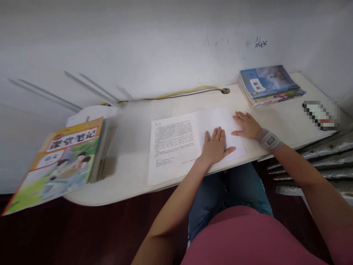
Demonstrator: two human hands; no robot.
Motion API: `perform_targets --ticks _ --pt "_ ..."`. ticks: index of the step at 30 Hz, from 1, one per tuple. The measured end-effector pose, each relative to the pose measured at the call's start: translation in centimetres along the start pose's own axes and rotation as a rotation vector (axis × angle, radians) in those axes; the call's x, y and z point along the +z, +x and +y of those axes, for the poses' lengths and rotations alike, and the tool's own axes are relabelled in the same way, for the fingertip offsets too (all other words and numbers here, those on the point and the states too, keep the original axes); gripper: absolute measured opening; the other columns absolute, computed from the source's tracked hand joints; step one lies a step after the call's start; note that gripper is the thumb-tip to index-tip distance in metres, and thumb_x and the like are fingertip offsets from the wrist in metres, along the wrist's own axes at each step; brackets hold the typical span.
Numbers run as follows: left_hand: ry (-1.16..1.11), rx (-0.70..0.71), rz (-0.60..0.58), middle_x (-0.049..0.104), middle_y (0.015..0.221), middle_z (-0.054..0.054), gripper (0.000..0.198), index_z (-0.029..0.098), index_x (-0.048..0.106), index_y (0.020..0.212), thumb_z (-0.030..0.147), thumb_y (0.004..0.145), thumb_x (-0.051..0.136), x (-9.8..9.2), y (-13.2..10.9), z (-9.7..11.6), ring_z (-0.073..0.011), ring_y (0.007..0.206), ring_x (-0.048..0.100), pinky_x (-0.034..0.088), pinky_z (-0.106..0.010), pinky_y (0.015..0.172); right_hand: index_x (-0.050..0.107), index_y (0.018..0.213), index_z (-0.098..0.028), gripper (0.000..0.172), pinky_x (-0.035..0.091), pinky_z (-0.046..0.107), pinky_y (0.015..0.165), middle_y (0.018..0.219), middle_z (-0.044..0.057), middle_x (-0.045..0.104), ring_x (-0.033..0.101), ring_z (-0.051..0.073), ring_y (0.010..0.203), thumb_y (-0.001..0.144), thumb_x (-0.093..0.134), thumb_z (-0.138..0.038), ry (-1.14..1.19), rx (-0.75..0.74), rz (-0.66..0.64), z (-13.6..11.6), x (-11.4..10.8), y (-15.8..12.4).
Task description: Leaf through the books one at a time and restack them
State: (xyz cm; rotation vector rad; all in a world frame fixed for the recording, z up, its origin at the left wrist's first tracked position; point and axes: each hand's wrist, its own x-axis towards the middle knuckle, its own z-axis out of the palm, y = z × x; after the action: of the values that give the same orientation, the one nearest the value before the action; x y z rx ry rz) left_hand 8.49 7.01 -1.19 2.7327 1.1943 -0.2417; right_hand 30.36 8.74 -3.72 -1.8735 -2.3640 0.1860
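Observation:
A printed sheet of paper (pixel 173 143) lies on the white desk (pixel 132 184), with its right part folded over so the blank side (pixel 217 119) faces up. My left hand (pixel 216 145) lies flat on that folded part, fingers stretched out. My right hand (pixel 246 125) rests flat at the fold's right edge, fingers spread, holding nothing. A grey band (pixel 268 140) wraps my right wrist.
A colourful book (pixel 60 162) leans over the desk's left end, beside a white stack. A pile of blue-covered books (pixel 268 86) sits at the back right. A yellow and black cable (pixel 179 94) runs along the wall. Packets lie on the right (pixel 325 162).

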Motion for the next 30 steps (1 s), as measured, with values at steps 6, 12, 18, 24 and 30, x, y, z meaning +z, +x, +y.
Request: perform_targets --ticks 6,12,18,24,30 --pt "-0.029 -0.008 0.012 0.012 0.157 -0.024 0.099 -0.001 0.012 0.151 0.074 0.086 0.017 0.2 0.7 0.2 -0.0339 0.147 0.01 0.011 -0.06 0.115 0.037 0.144 -0.009 0.085 0.017 0.052 0.116 0.155 0.02 0.027 0.022 0.032 0.145 0.083 0.048 -0.067 0.0 -0.01 0.001 0.0 0.0 0.1" --pt "-0.02 0.012 0.012 0.015 0.157 -0.025 0.095 -0.001 0.013 0.151 0.071 0.088 0.016 0.0 0.4 0.6 -0.0326 0.147 0.011 0.012 -0.057 0.116 0.037 0.144 -0.008 0.084 0.017 0.05 0.116 0.155 0.02 0.029 0.023 0.031 0.145 0.084 0.05 -0.065 -0.009 0.001 0.002 -0.2 -0.2 0.0" --pt "-0.042 0.034 0.017 0.014 0.157 -0.025 0.097 0.0 0.01 0.151 0.073 0.087 0.019 -0.2 1.3 0.8 -0.0333 0.147 0.013 0.013 -0.055 0.117 0.037 0.144 -0.007 0.085 0.017 0.05 0.116 0.155 0.021 0.029 0.023 0.031 0.145 0.083 0.05 -0.065 -0.011 0.001 0.003 -0.1 -0.1 0.0" --pt "-0.018 0.055 0.058 0.02 0.156 -0.023 0.096 0.004 0.007 0.153 0.072 0.087 0.022 -0.7 0.4 0.1 -0.0326 0.147 0.015 0.014 -0.054 0.117 0.034 0.147 -0.01 0.086 0.018 0.05 0.116 0.156 0.019 0.027 0.023 0.031 0.145 0.083 0.05 -0.066 -0.004 0.007 -0.001 -0.2 -0.2 0.0" --pt "0.02 -0.141 0.056 0.016 0.159 -0.02 0.086 0.011 0.024 0.151 0.07 0.088 0.028 -0.4 -1.4 -1.1 -0.0463 0.144 0.008 0.018 -0.069 0.108 0.037 0.146 -0.012 0.085 0.018 0.049 0.117 0.156 0.018 0.026 0.022 0.03 0.145 0.082 0.052 -0.066 0.006 0.014 -0.009 -0.2 -0.3 -0.1"
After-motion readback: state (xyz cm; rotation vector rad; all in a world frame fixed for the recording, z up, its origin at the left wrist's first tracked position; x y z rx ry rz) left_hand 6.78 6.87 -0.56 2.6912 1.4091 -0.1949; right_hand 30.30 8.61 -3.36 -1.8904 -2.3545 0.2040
